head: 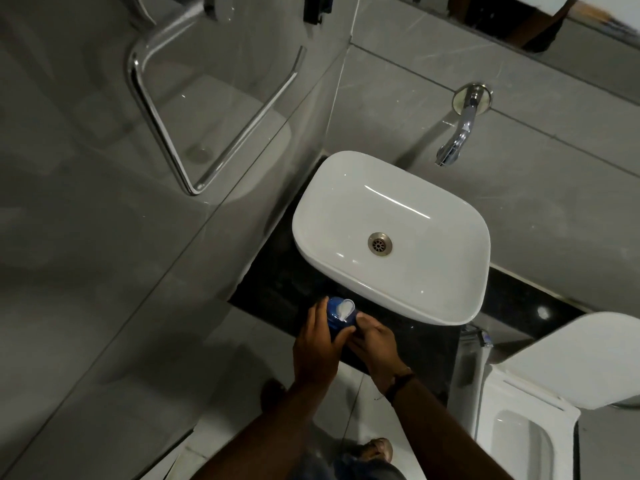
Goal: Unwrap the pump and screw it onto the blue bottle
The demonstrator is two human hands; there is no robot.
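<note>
I see the bottle (pixel 335 315) on the black counter (pixel 277 285), just before the basin (pixel 391 233), white pump (pixel 345 308) on top, left hand (pixel 317 344) wrapped round it, right hand (pixel 372 341) closed against its side, tap (pixel 457 133) beyond, toilet (pixel 540 403) to the right.

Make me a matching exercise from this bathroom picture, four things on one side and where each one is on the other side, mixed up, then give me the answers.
Things:
1. blue bottle
2. tap
3. drain
4. toilet

Places:
A. on the tiled wall above the sink
B. lower right, lid up
C. between the left hand and right hand, on the dark counter
D. at the bottom of the white sink

Pairs: 1-C, 2-A, 3-D, 4-B
</note>
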